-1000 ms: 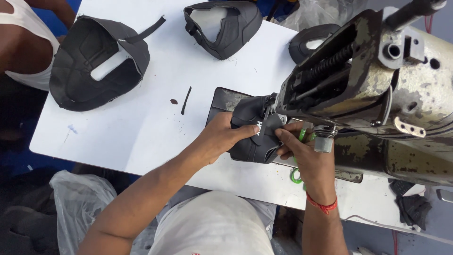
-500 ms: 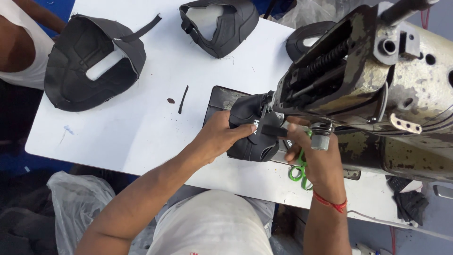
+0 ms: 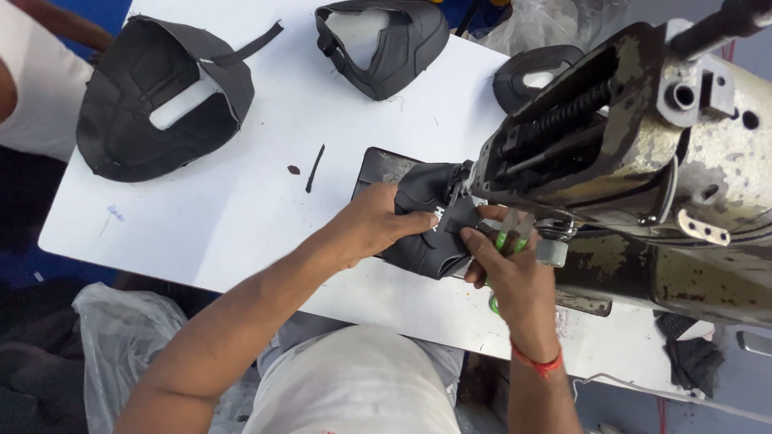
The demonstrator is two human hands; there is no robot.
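A black shoe upper [image 3: 430, 229] lies under the head of a worn industrial sewing machine [image 3: 643, 153], on the white table [image 3: 241, 201]. My left hand [image 3: 374, 225] presses down on the upper's left side. My right hand [image 3: 503, 265] pinches the upper's right edge close to the needle area. A green-handled tool [image 3: 503, 241] shows beside that hand's fingers; whether the hand holds it I cannot tell.
Three other black shoe uppers lie on the table: a large one [image 3: 161, 96] at far left, one [image 3: 382, 44] at the top middle, one [image 3: 535, 72] behind the machine. A thin black strip [image 3: 315, 167] lies loose. Another person's arm [image 3: 32, 80] is at the left edge.
My right hand has shifted slightly left toward the needle area, keeping its pinch on the upper. My left hand stays pressed on the piece. The view has drifted a little.
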